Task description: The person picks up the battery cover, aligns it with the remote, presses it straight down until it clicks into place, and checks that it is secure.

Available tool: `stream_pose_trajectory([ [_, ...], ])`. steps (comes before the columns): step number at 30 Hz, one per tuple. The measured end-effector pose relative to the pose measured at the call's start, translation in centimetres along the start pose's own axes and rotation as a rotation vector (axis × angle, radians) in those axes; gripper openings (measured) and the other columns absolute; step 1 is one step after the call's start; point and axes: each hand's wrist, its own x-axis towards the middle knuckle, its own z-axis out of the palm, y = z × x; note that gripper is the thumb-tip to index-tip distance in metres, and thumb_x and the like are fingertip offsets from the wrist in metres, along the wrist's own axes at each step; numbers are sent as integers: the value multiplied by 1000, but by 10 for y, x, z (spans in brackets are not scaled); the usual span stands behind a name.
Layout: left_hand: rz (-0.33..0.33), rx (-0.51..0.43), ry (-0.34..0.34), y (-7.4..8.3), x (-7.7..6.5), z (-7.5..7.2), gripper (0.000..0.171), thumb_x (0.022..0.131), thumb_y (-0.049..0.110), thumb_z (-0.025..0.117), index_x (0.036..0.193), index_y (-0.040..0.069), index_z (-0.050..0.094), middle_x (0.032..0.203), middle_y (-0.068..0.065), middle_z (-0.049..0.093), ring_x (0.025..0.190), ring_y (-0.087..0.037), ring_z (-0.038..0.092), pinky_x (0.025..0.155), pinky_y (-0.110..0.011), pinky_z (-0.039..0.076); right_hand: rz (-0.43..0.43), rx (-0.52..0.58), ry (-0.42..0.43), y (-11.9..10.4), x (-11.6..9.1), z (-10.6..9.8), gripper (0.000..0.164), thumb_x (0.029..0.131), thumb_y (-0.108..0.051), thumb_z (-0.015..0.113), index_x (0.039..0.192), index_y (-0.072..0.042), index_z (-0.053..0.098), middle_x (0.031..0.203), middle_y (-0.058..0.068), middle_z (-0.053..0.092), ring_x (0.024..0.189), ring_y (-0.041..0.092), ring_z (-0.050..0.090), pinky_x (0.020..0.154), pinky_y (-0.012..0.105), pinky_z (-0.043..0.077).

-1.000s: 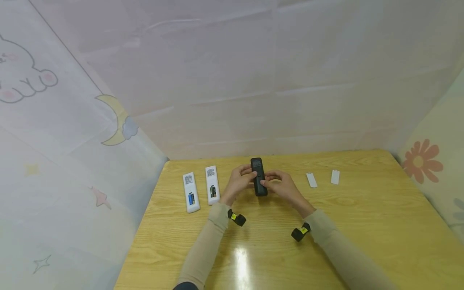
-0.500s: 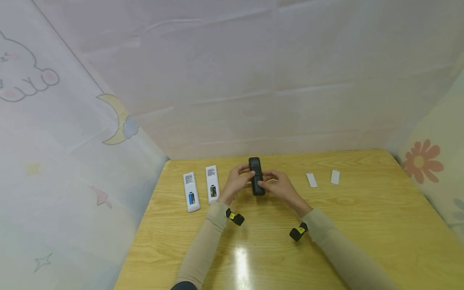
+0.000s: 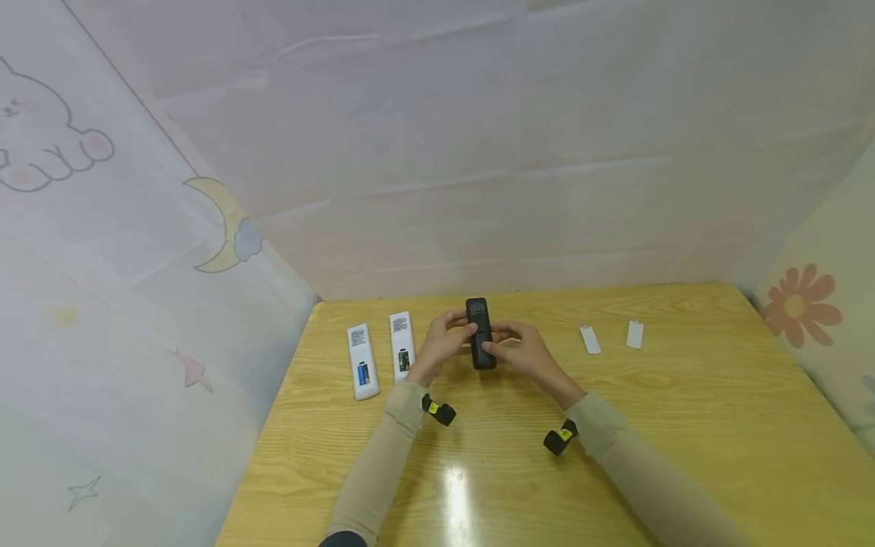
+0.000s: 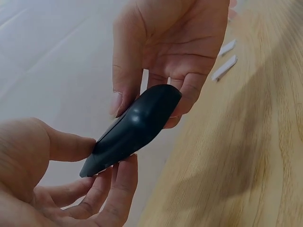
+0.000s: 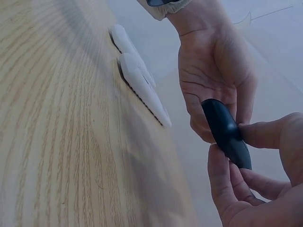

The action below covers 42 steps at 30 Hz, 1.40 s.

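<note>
A black remote control (image 3: 481, 334) is held up above the table, its back with a printed label facing the head camera. My left hand (image 3: 443, 343) pinches its left side, thumb on the back and fingers underneath. From the other side my right hand (image 3: 525, 351) grips the lower part, the thumb pressing on the back near the middle. In the left wrist view the remote (image 4: 135, 127) is seen end-on and tilted between both hands. The right wrist view shows the remote (image 5: 226, 132) with thumbs on one face and fingers on the other.
Two white remotes, one (image 3: 363, 363) at the left and another (image 3: 402, 342) beside it, lie face down with battery compartments uncovered and batteries visible. Two small white battery covers, one (image 3: 590, 340) and another (image 3: 634, 334), lie to the right on the wooden table (image 3: 519, 486). A fabric-covered wall (image 3: 437, 152) stands behind.
Both hands and the black remote have drifted slightly left in the head view. The grip on it looks the same, and the white remotes and covers stay in place.
</note>
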Motion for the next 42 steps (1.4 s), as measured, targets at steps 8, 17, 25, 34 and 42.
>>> stream_pose_trajectory([
  [8, 11, 25, 2, -3, -1, -2, 57, 102, 18, 75, 154, 9, 55, 144, -18, 59, 109, -29, 74, 97, -48, 63, -5, 6, -14, 10, 6, 2, 58, 102, -20, 75, 150, 4, 54, 131, 25, 61, 117, 40, 73, 98, 58, 61],
  [17, 13, 20, 13, -6, -3, -6, 56, 101, 15, 74, 154, 9, 55, 142, -18, 59, 108, -30, 75, 96, -49, 64, -10, 2, -18, 10, 6, 8, 58, 102, -24, 76, 150, 1, 55, 131, 23, 62, 117, 37, 73, 96, 54, 62],
  [25, 20, 10, 33, -8, -3, -12, 59, 101, 16, 75, 155, 7, 53, 144, -19, 57, 109, -31, 75, 95, -44, 65, -5, 8, -41, 9, 11, 11, 56, 102, -22, 75, 151, -1, 55, 133, 22, 62, 117, 35, 73, 95, 54, 63],
  [34, 22, 8, 54, -8, -4, -16, 57, 102, 14, 74, 155, 5, 52, 145, -20, 55, 109, -32, 75, 94, -42, 65, -13, 28, -46, 6, 13, 15, 56, 101, -16, 76, 150, -1, 56, 133, 24, 62, 112, 35, 75, 92, 56, 64],
  [42, 17, 29, 82, -7, -5, -19, 54, 102, 12, 73, 153, 5, 55, 144, -20, 56, 109, -33, 75, 90, -40, 66, -23, 26, -55, 5, 16, 20, 57, 102, -17, 75, 151, 0, 55, 134, 26, 61, 113, 37, 75, 93, 56, 63],
])
